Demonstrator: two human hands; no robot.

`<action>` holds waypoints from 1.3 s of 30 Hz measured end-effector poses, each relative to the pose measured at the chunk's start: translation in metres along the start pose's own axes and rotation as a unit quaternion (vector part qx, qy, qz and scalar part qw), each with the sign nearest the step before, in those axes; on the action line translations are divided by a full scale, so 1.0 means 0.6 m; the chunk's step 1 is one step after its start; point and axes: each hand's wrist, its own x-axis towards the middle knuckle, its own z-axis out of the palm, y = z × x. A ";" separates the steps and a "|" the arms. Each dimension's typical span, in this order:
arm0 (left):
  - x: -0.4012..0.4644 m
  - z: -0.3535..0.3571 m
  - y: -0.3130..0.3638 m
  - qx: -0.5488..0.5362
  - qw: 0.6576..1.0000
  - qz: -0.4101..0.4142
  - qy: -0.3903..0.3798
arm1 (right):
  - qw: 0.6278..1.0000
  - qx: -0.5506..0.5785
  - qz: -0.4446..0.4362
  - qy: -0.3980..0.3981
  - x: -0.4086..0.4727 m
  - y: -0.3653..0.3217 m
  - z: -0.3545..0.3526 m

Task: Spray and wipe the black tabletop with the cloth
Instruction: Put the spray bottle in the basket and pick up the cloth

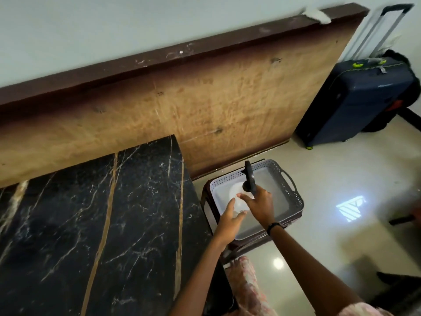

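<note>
The black marble tabletop (95, 224) with gold veins fills the lower left. To its right, over a white perforated basket (293, 197), both hands meet on a spray bottle. My left hand (230, 222) wraps the pale, translucent bottle body (239, 202) from below. My right hand (260, 206) grips the black spray head (248, 179), which sticks up above the fingers. A white cloth-like scrap (385, 14) lies on the top edge of the wooden board at the far right; I cannot tell whether it is the wiping cloth.
The basket sits on a dark brown stool (250, 241) beside the table's right edge. A tall wooden board (205, 106) leans on the wall behind. A dark blue suitcase (355, 101) stands on the glossy floor at the right.
</note>
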 end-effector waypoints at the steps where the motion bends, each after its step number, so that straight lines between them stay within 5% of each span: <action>1: 0.013 0.009 -0.011 0.000 1.000 -0.016 0.004 | 1.000 0.006 0.001 -0.013 0.011 0.020 0.005; 13: 0.118 0.074 -0.073 -0.007 0.990 -0.124 0.066 | 0.992 -0.009 -0.041 -0.116 0.046 0.171 0.090; 23: 0.125 0.071 -0.050 -0.006 0.989 -0.108 0.100 | 0.977 -0.032 -0.043 -0.205 0.066 0.177 0.082; 25: 0.111 0.065 -0.041 -0.009 0.990 -0.094 0.103 | 0.983 -0.061 -0.057 -0.166 0.068 0.173 0.069; 29: 0.073 0.044 -0.013 -0.061 0.985 -0.040 0.155 | 0.998 0.004 -0.048 0.029 0.073 0.120 0.021; 31: 0.050 0.023 0.000 -0.095 0.975 -0.003 0.201 | 0.993 0.045 -0.094 0.060 0.078 0.068 0.005; 39: -0.066 -0.117 -0.026 -0.187 0.925 0.077 0.321 | 0.957 0.131 -0.216 -0.140 0.007 -0.140 0.081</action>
